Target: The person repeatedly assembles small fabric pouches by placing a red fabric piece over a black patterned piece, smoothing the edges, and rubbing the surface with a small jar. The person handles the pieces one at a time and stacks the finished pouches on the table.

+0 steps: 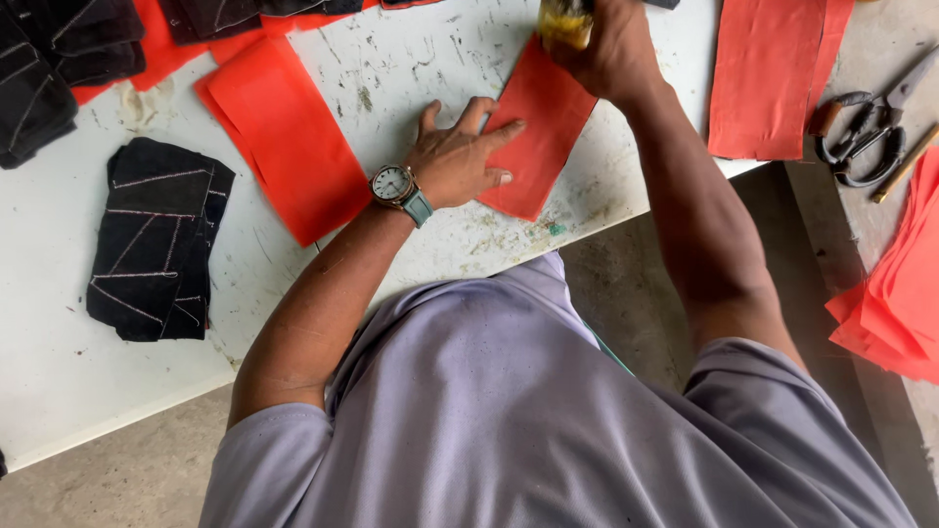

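Observation:
My left hand lies flat, fingers spread, on the near edge of a red fabric piece on the white table. A watch with a teal strap sits on that wrist. My right hand is closed around a yellowish brush-like tool at the far end of the same red piece, near the top edge of the view. The tool's tip is partly cut off by the frame.
A second red fabric piece lies left of my left hand, and a stack of black stitched fabric lies farther left. More black pieces sit top left. Red sheets, scissors and a red stack lie on the right.

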